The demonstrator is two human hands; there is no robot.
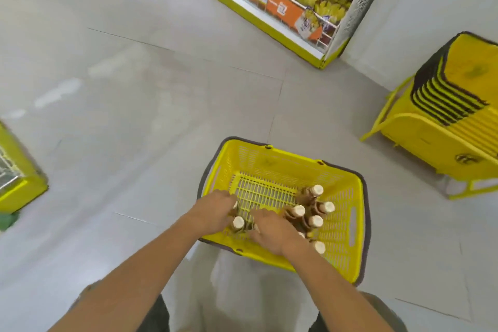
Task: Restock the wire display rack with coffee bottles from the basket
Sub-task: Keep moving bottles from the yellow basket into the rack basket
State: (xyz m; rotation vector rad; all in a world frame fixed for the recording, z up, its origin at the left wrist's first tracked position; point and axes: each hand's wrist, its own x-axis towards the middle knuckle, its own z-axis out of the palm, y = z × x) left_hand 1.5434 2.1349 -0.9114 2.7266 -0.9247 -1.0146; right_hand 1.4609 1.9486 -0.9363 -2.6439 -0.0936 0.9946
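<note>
A yellow plastic basket [347,226] stands on the floor in front of me. Several brown coffee bottles with cream caps [314,221] stand in its right half. Both my hands are down inside its near left corner. My left hand [214,214] curls round a coffee bottle [238,222] whose cream cap shows beside its fingers. My right hand [275,233] curls over another bottle beside it, most of which my fingers hide. The wire display rack [327,32] with a yellow base stands far ahead at the top.
A stack of nested yellow baskets [442,121] on a yellow stand sits to the right. Another yellow-framed display corner [21,191] juts in at the left edge. Grey tiled floor [140,105] lies between me and the rack.
</note>
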